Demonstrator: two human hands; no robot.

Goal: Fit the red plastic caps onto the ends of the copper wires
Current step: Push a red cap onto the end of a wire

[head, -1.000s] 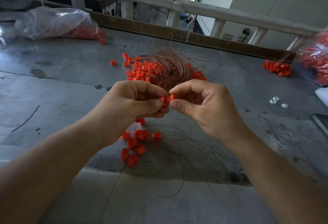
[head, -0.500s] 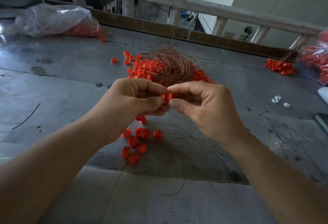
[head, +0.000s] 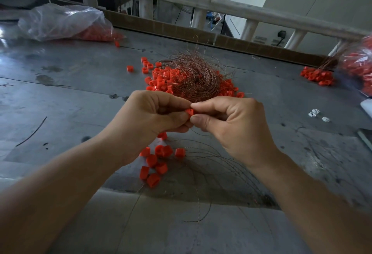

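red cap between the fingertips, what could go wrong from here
The red cap is pinched only by the fingertips of the left hand and right hand; it could slip and drop among the caps lying below. The thin wire under the right hand looks fine enough to buckle instead of entering the cap. It may also snag the loose wires beneath.

No readable text, label or number is showing on the red caps [head: 161,81], the plastic bag [head: 60,20] or the surface [head: 70,92].
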